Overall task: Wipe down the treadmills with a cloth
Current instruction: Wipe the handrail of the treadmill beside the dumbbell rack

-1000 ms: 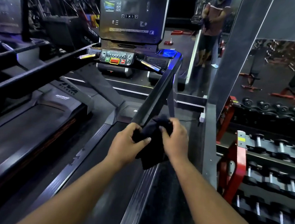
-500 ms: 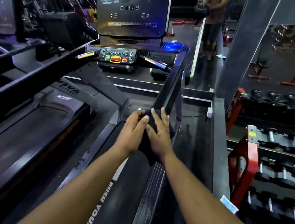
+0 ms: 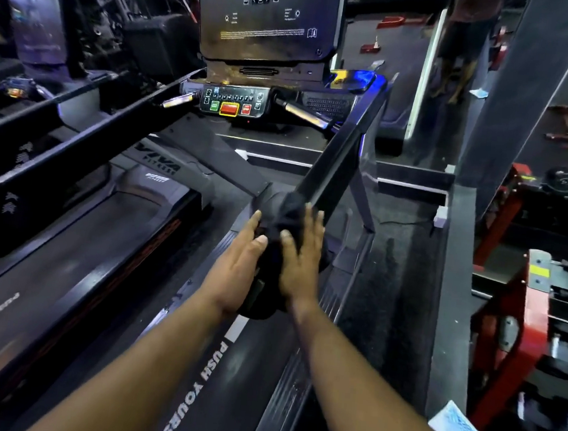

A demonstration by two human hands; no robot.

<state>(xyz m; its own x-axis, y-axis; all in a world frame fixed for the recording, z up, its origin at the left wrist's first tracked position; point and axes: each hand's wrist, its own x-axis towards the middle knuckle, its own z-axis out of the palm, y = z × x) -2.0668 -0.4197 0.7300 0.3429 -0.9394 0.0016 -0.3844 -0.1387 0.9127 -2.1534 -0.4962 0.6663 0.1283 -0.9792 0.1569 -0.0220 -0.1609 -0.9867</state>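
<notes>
One cloth (image 3: 279, 235) between two hands

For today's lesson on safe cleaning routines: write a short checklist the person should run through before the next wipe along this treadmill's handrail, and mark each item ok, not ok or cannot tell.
1. Cloth lies over the near end of the right handrail: ok.
2. Left hand pressed flat against the cloth: ok.
3. Right hand pressed flat against the cloth: ok.
4. Rail ahead free up to the console: ok.
5. Belt stopped: cannot tell.
6. Cloth damp and clean: cannot tell.
</notes>
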